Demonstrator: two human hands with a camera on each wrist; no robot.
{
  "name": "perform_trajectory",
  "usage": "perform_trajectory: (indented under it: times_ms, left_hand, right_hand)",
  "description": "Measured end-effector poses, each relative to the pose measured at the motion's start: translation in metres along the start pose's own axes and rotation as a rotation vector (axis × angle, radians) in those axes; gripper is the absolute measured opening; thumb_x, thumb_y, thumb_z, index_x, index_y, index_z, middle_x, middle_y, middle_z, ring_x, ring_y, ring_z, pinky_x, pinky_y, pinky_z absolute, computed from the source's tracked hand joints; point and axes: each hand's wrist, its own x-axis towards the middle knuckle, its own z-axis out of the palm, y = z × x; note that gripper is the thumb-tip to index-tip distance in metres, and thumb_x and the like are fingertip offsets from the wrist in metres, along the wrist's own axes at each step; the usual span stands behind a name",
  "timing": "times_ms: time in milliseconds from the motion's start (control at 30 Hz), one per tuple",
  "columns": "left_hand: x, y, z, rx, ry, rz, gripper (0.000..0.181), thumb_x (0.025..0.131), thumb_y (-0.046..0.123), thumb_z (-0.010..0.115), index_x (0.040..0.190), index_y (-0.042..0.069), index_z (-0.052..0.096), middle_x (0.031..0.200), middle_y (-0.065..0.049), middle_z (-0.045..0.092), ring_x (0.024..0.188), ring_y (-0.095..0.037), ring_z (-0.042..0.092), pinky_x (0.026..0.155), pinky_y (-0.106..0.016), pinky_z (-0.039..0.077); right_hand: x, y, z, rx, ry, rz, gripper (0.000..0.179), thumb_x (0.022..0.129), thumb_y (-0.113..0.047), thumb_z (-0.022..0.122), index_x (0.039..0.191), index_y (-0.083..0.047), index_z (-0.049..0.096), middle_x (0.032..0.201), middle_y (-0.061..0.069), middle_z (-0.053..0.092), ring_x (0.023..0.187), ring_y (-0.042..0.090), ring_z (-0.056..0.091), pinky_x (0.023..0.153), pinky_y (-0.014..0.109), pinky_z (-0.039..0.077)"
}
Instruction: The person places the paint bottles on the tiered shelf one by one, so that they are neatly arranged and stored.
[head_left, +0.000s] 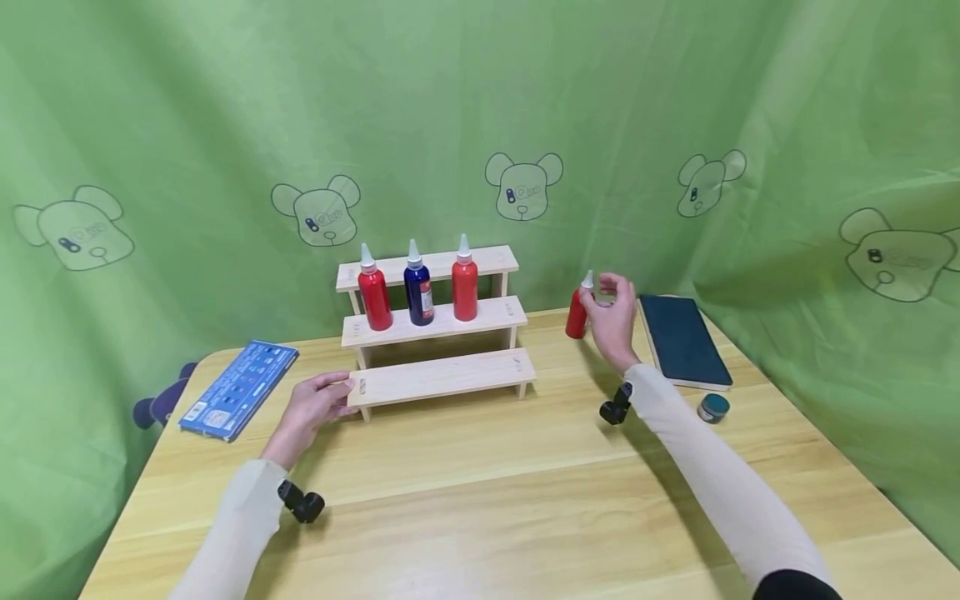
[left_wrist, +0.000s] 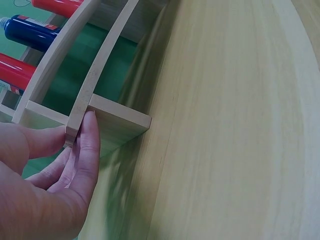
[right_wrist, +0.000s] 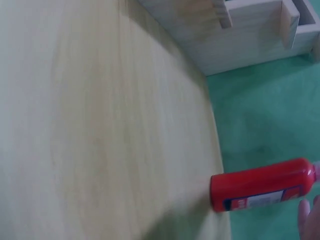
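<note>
A wooden three-tier display rack point(head_left: 442, 377) stands on the table. My left hand point(head_left: 315, 408) pinches the left end of its lowest board, the thumb on top and fingers beneath, as the left wrist view shows. On the middle tier stand two red paint bottles point(head_left: 375, 296) point(head_left: 465, 287) with a dark blue bottle point(head_left: 420, 293) between them. Right of the rack, another red bottle point(head_left: 576, 317) stands upright by the table's back edge. Around its pale nozzle cap is my right hand point(head_left: 613, 325), thumb and fingers parted. A fingertip point(right_wrist: 303, 215) shows beside the bottle, apart from its body.
At the right lie a dark green notebook point(head_left: 684, 342) and a small dark teal jar point(head_left: 713, 407). A blue flat box point(head_left: 240, 390) lies on the left of the table point(head_left: 465, 500). Green curtain point(head_left: 420, 100) hangs behind and on both sides.
</note>
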Motion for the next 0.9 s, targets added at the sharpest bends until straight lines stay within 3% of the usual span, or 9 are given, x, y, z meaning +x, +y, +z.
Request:
perform_trajectory:
  times_ms: [133,367,567,733,900]
  left_hand:
    - [0.001,0.000,0.000,-0.003,0.000,-0.001,0.048,0.104,0.006,0.062,0.148,-0.010,0.049,0.126,-0.022,0.063,0.082,-0.009,0.068,0.080,-0.022,0.066]
    - [0.002,-0.002,-0.002,-0.011,-0.018,0.013,0.048,0.105,0.006,0.060,0.148,-0.011,0.047,0.128,-0.023,0.063,0.084,-0.009,0.068,0.084,-0.024,0.066]
    - [0.001,-0.002,-0.002,-0.013,-0.012,0.014,0.047,0.105,0.007,0.061,0.148,-0.010,0.048,0.119,-0.015,0.066,0.083,-0.009,0.068,0.082,-0.022,0.066]
    - [0.000,-0.003,-0.001,-0.016,-0.012,0.014,0.047,0.106,0.007,0.060,0.148,-0.010,0.048,0.120,-0.017,0.066,0.083,-0.010,0.067,0.081,-0.022,0.066]
    - [-0.001,-0.004,-0.001,-0.013,-0.009,0.017,0.047,0.106,0.008,0.060,0.147,-0.010,0.048,0.123,-0.020,0.066,0.083,-0.011,0.067,0.081,-0.022,0.066]
  right_hand:
    - [0.002,0.012,-0.001,-0.021,-0.019,0.043,0.051,0.096,-0.011,0.074,0.139,0.005,0.052,0.136,0.026,0.052,0.121,0.031,0.051,0.097,0.028,0.051]
    - [0.006,0.028,-0.005,-0.016,-0.096,0.085,0.065,0.095,-0.014,0.077,0.149,0.002,0.045,0.149,0.027,0.050,0.136,0.047,0.047,0.120,0.057,0.041]
    - [0.007,0.027,-0.004,0.028,-0.159,0.159,0.070,0.096,-0.015,0.076,0.156,-0.005,0.041,0.152,0.026,0.050,0.137,0.042,0.051,0.121,0.052,0.044]
    - [0.006,0.026,-0.001,0.052,-0.172,0.175,0.063,0.098,-0.013,0.075,0.153,-0.003,0.046,0.147,0.026,0.056,0.133,0.040,0.057,0.119,0.046,0.049]
    - [0.005,0.026,0.000,0.065,-0.137,0.208,0.056,0.096,-0.017,0.078,0.144,-0.003,0.053,0.132,0.016,0.065,0.112,0.022,0.066,0.098,0.030,0.061]
